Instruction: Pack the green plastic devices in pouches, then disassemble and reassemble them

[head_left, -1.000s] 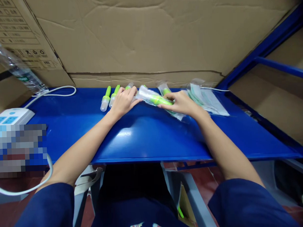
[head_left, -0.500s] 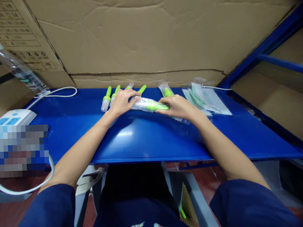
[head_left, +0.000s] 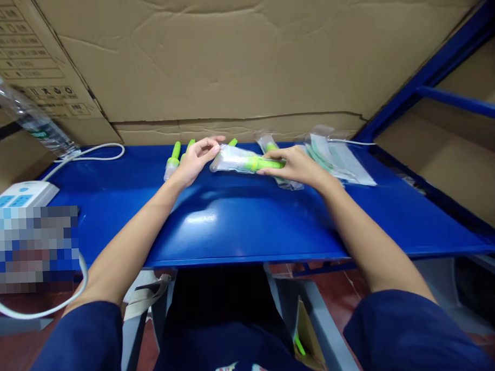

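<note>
Clearly, both forearms are stretched forward over the blue tabletop (head_left: 249, 223), with the wrists turned inward. By the right hand (head_left: 299, 165), the lime-green handle end of a clear-capped tool (head_left: 255, 163) is gripped between thumb and fingers; its plastic sleeve (head_left: 227, 160) is held nearly level, in front of another bagged tool (head_left: 269, 143). By the left hand (head_left: 196, 160), the sleeve's upper left corner is pinched, one finger being extended beyond it. Compared with half a second ago, the left fingers are raised, the sleeve's left end is more exposed, and the green handle (head_left: 233, 142) behind it is more covered.
</note>
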